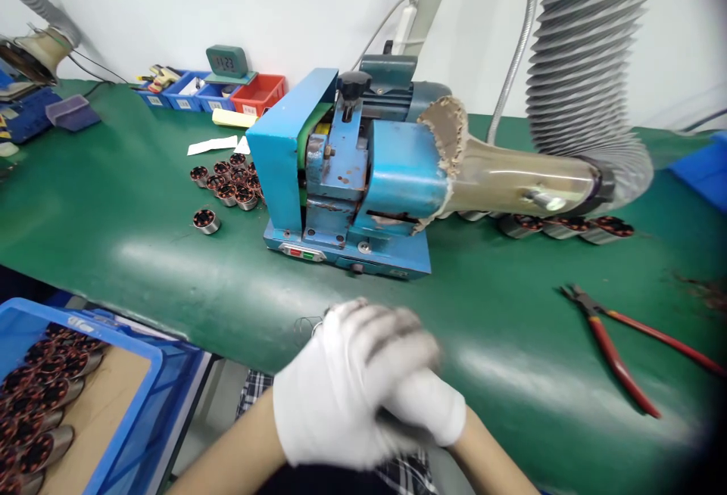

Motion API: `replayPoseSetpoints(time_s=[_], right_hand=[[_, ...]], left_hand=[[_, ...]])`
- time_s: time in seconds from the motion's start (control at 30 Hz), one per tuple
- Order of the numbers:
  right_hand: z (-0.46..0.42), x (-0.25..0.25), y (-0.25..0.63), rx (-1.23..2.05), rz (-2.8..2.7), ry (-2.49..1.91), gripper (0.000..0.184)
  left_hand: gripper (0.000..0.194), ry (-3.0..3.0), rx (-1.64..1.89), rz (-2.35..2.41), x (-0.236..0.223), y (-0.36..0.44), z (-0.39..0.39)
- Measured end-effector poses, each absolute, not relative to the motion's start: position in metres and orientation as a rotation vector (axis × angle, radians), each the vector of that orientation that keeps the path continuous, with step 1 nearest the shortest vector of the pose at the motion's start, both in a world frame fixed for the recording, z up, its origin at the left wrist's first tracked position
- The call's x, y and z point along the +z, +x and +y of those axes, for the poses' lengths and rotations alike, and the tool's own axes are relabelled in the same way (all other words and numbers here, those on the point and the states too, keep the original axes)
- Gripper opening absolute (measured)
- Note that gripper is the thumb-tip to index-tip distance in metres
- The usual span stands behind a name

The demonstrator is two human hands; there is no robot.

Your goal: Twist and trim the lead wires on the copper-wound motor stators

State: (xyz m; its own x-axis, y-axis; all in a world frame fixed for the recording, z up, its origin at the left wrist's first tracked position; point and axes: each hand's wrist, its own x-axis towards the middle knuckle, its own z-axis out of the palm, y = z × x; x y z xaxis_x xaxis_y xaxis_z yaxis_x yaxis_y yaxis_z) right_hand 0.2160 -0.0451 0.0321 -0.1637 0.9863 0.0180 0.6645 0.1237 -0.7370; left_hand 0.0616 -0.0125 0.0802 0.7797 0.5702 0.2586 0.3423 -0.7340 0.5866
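Observation:
Both my hands wear white gloves and meet at the near edge of the green bench (141, 268). My left hand (341, 385) lies on top, its blurred fingers curled over my right hand (435, 408). The right hand's fingers are hidden beneath it. A dark sliver shows between the gloves, and I cannot make out what it is. A thin wire loop (310, 323) pokes out just behind the left glove. The blue bench machine (352, 177) stands directly beyond my hands, about a hand's length away.
A cluster of copper-wound stators (230, 181) and a single one (206, 220) lie left of the machine. More stators (568, 226) sit under the ribbed extraction hose (591, 56). Red-handled pliers (619, 351) lie at the right. A blue crate (153, 374) of stators stands lower left. Small bins (258, 94) line the back.

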Motion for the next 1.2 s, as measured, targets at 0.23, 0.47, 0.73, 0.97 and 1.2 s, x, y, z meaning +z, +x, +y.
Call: replayPoseSetpoints(time_s=[0.23,0.47,0.73,0.97,1.2], right_hand=[[-0.049,0.015,0.209,0.722,-2.152,-1.762,0.026],[-0.046,0.035,0.219,1.294,-1.768,-1.498,0.019],[-0.043,0.04,0.211,1.322,-2.071,-1.515,0.031],[-0.053,0.021,0.203,1.135,-2.001,-1.695,0.019],[-0.06,0.02,0.199,1.427,-1.289,-1.537,0.032]], left_hand=[[0.049,2.371,0.214,0.797,0.045,0.05,0.012],[0.075,2.22,0.158,0.814,0.037,0.036,0.006],[0.082,2.273,0.227,0.744,0.059,0.039,0.006],[0.054,2.247,0.213,0.744,0.038,0.04,0.008],[0.028,2.31,0.314,0.999,0.03,0.049,-0.013]])
